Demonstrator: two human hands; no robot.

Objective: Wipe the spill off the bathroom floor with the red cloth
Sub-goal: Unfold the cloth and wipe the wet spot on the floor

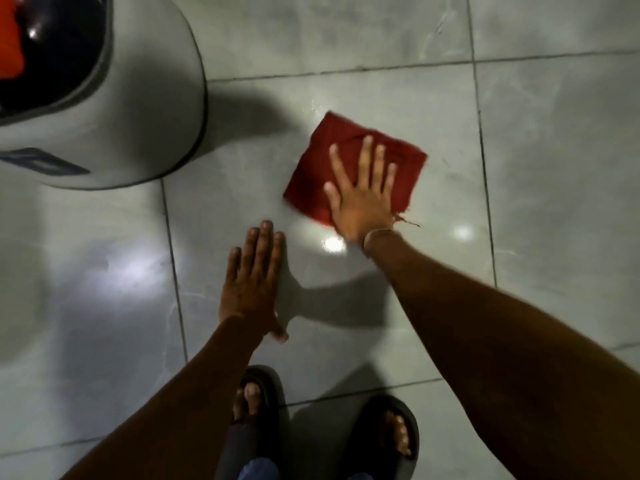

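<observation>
Both hands flat, fingers spread — right hand (360, 202) pressing the red cloth (349, 161), corner pointing away — left hand (252, 282) on floor (554, 168).

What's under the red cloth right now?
The grey tile floor. The red cloth lies flat on it, pressed by the right hand. Any spill beneath is covered; only a wet sheen shows beyond its far corner.

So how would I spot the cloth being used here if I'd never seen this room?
Start at the big grey bin at the upper left of the tiled floor. Look right of it, past its shadow, to the folded red cloth lying flat under the right hand. It is the only red thing on the grey tiles.
</observation>
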